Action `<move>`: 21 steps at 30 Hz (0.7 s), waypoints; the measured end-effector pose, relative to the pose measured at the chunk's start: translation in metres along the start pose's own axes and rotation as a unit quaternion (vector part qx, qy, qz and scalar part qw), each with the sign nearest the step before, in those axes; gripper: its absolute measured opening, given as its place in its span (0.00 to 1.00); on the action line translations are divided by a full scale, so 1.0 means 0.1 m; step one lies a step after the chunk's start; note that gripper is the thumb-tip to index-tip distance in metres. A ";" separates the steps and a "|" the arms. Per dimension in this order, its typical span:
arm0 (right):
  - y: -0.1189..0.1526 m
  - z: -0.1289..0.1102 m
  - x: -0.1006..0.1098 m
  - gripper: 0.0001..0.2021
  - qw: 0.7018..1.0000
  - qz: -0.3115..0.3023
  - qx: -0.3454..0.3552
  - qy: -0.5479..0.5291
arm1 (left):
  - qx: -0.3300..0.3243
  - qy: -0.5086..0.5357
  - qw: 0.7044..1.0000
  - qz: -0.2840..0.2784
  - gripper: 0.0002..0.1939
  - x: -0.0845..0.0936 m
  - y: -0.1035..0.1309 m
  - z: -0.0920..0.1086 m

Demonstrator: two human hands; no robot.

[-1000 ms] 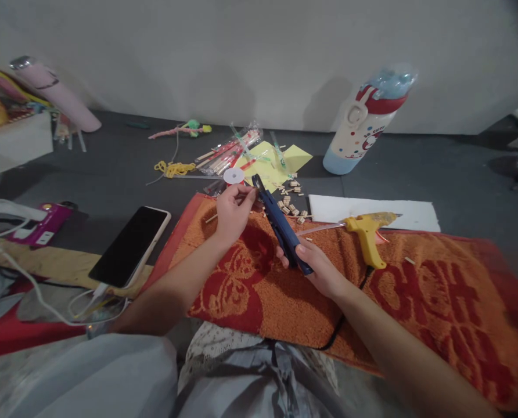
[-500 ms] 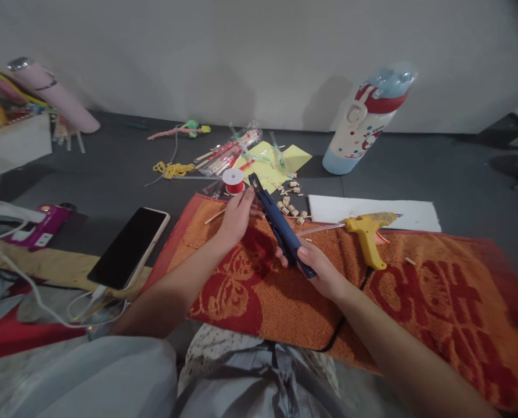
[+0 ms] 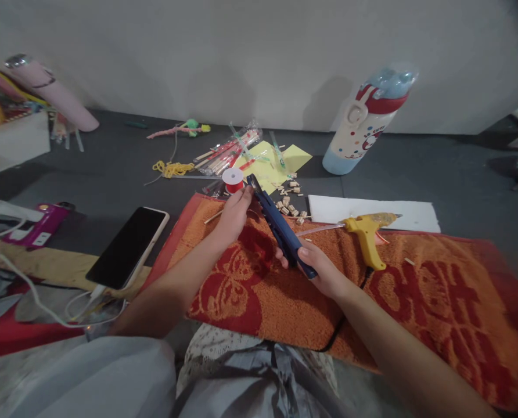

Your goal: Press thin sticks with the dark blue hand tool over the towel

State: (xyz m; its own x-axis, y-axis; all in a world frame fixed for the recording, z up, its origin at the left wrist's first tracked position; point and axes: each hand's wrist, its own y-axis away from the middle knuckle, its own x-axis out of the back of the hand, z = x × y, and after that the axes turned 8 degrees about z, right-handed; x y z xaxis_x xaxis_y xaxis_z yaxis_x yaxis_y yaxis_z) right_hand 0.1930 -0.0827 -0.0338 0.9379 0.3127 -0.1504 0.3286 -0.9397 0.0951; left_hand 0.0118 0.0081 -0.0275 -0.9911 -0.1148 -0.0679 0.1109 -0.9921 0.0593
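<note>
My right hand is wrapped around the handles of a long blue hand cutter, which slants up and to the left above the orange towel. A bit of metal shows near its far end. My left hand is closed at that end, its fingertips pressed together beside the jaws; what they pinch is hidden. Just past the cutter lie several short cut pieces of wooden stick. A spool of red thread stands just behind my left hand.
A yellow glue gun lies on the towel beside a white board. Behind are yellow paper, wrapped sticks and a tall bottle. At left lie a phone with its cable and a purple power strip.
My left hand's fingers, more spread before, have drawn together and moved slightly up beside the cutter's end. The right hand and the cutter have hardly moved.
</note>
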 end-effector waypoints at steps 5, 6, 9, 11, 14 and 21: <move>-0.02 0.06 0.03 0.25 1.000 -0.019 -0.001 -0.018 | 0.030 0.041 0.999 -0.015 0.22 0.00 -0.02 -0.03; -0.02 0.06 0.04 0.25 1.000 -0.018 -0.004 -0.022 | 0.035 0.048 0.998 -0.021 0.22 0.01 -0.02 -0.04; -0.02 0.06 0.03 0.25 0.999 -0.012 -0.012 -0.036 | 0.046 0.059 0.997 -0.027 0.21 0.01 -0.04 -0.04; -0.02 0.05 0.02 0.25 0.999 -0.008 -0.014 -0.048 | 0.052 0.059 0.996 -0.032 0.22 0.01 -0.04 -0.04; -0.02 0.04 0.00 0.25 0.998 -0.001 -0.011 -0.062 | 0.048 0.032 0.997 -0.045 0.24 0.02 -0.03 0.00; 0.00 0.01 -0.03 0.27 0.995 0.018 -0.033 -0.094 | -0.194 -0.254 0.947 -0.001 0.20 0.14 0.00 0.11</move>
State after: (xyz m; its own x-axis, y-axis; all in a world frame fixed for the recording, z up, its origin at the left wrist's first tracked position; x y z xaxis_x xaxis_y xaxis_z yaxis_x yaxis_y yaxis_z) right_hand 0.1903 -0.0836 -0.0346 0.9138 0.2408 -0.3271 0.3066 -0.9372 0.1666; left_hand -0.0032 0.0066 -0.0177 -0.8879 -0.1716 0.4270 0.0299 -0.9475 -0.3185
